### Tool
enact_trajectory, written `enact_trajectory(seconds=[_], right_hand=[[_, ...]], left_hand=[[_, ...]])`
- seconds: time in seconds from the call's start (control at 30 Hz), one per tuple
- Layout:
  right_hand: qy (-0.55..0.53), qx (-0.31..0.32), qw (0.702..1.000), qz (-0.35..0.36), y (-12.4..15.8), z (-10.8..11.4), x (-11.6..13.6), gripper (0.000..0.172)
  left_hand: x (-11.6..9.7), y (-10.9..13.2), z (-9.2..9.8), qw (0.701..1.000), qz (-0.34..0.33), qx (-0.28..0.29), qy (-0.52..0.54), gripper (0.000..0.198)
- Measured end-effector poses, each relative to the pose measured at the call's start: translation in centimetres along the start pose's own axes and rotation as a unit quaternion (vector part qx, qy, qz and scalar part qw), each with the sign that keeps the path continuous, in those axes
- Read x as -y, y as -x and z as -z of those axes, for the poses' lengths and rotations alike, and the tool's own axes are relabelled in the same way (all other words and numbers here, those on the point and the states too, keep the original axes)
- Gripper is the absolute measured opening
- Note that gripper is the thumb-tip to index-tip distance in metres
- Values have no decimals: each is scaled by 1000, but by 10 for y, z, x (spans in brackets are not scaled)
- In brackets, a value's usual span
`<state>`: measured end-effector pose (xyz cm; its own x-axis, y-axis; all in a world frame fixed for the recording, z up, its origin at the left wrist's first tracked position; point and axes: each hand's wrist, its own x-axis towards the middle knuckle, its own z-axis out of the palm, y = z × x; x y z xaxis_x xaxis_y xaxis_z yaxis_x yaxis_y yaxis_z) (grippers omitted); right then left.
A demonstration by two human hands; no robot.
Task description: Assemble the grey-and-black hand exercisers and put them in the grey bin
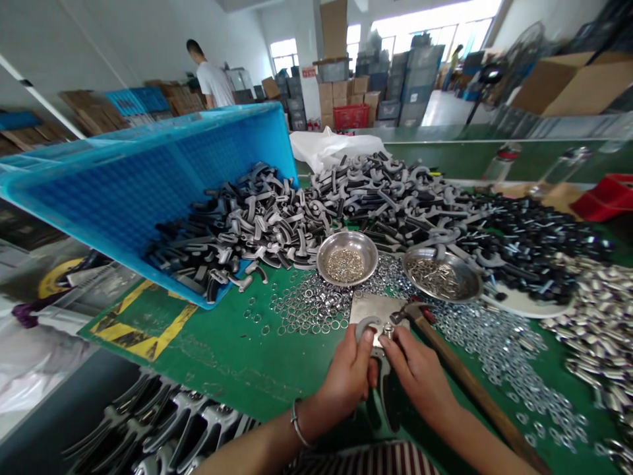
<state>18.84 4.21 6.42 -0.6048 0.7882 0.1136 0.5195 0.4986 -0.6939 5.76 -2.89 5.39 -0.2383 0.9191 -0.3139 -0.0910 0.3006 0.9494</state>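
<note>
My left hand (341,373) is closed around a grey, hook-ended metal lever part (366,324), whose dark handle points down toward me. With the fingertips of my right hand (420,369) I pinch a small shiny metal fitting (388,329) against the side of that part. Both hands are just in front of a flat metal plate (363,307) on the green table. Beside my right hand lies a claw hammer (455,363) with a wooden handle, its head resting by the plate's edge. Fingers partly hide where fitting and lever meet.
Loose rings (306,316) and nuts (494,349) spread around two steel bowls (324,267) (475,293) of small parts. Behind rises a heap of grey levers (386,191), spilling from a tipped blue crate (208,152). Black knobs (524,237) and shiny sleeves (598,316) lie right. A person (215,82) stands beyond.
</note>
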Motion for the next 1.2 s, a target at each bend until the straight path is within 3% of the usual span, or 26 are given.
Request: enact_trajectory(seconds=[0.17, 0.3, 0.43, 0.53, 0.63, 0.7, 0.8, 0.87, 0.97, 1.1, 1.2], right_hand=[[-65, 37, 997, -16, 2, 7, 1, 32], [-132, 111, 985, -24, 5, 18, 5, 31], [-188, 193, 962, -54, 14, 20, 11, 34], [-171, 204, 961, -76, 18, 15, 13, 35], [-168, 204, 962, -72, 15, 11, 0, 36], [-127, 167, 976, -52, 12, 14, -24, 36], [58, 3, 998, -16, 13, 21, -75, 37], [167, -68, 984, -9, 20, 26, -106, 41], [190, -81, 978, 10, 40, 28, -136, 43], [177, -92, 980, 21, 84, 35, -156, 48], [200, -98, 974, 27, 118, 46, -174, 49]], left_hand=[[-2, 3, 9, 993, -66, 22, -99, 46], [-11, 6, 29, 967, -64, 107, -221, 45], [-18, 11, 41, 901, -85, 177, -387, 61], [-17, 11, 41, 857, -87, 207, -463, 68], [-16, -3, 40, 870, -86, 220, -432, 66], [-17, -21, 40, 896, -44, 232, -376, 60], [-22, -54, 38, 908, -41, 163, -385, 52], [-24, -73, 33, 866, -125, 80, -477, 47], [-20, -92, 23, 783, -218, 33, -581, 40], [-19, -109, 19, 765, -232, 58, -598, 36], [-36, -129, 15, 736, -286, 68, -609, 29]])
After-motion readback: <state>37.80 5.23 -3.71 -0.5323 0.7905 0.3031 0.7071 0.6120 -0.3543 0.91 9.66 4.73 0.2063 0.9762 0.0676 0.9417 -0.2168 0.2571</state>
